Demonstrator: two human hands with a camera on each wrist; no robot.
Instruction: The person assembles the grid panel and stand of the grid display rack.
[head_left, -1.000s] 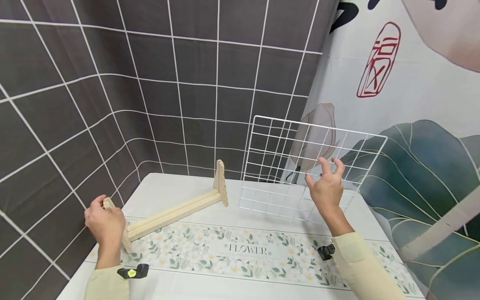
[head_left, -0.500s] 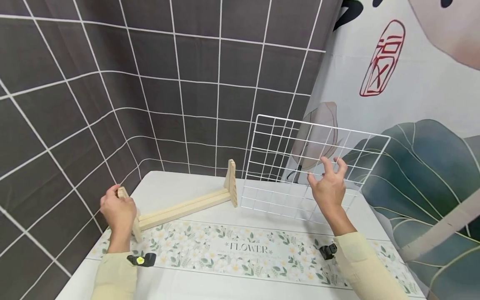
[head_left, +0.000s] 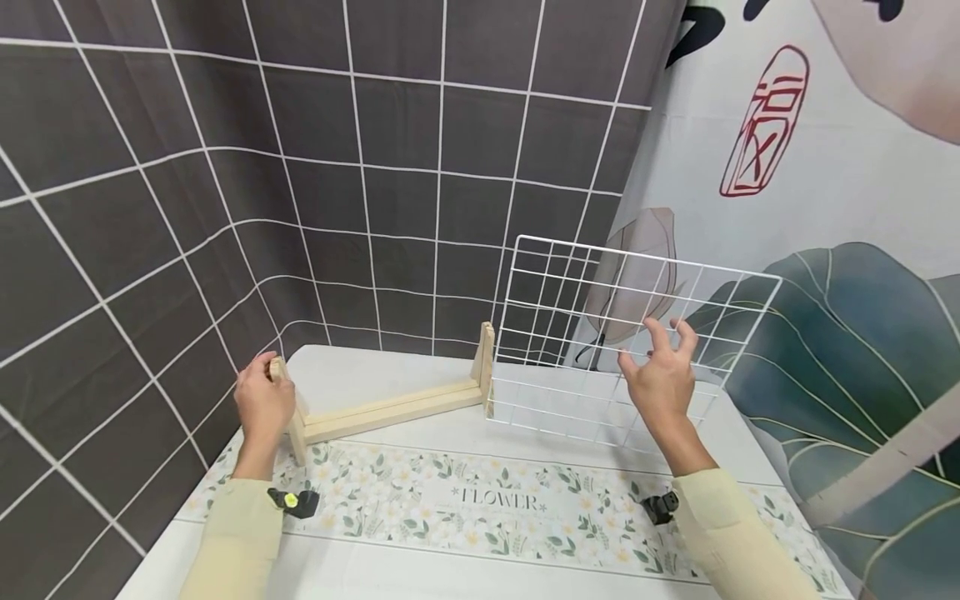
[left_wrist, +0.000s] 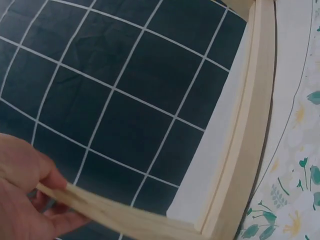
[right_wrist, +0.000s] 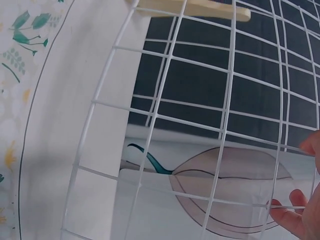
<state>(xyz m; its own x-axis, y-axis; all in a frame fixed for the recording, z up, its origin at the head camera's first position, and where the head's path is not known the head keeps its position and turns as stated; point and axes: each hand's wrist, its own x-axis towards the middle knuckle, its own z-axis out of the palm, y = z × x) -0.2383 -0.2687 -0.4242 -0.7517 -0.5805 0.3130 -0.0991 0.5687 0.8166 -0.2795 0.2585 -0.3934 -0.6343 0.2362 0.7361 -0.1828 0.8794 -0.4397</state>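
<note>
The white table is crossed by a flowered band on which FLOWER is printed. A wooden stand is placed toward the left, its near end over the band; whether the wire grid at the right is rested on the table cannot be told.

Dark grey white-grid wall, probably cloth; white leaf-print hanging at right; floral band crosses white tabletop.

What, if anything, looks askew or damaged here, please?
Nothing looks plainly damaged. The wooden stand, in the left hand, is slanted to the floral strip, and the white wire grid, in the right hand, tilts; being held, neither seems odd.
</note>
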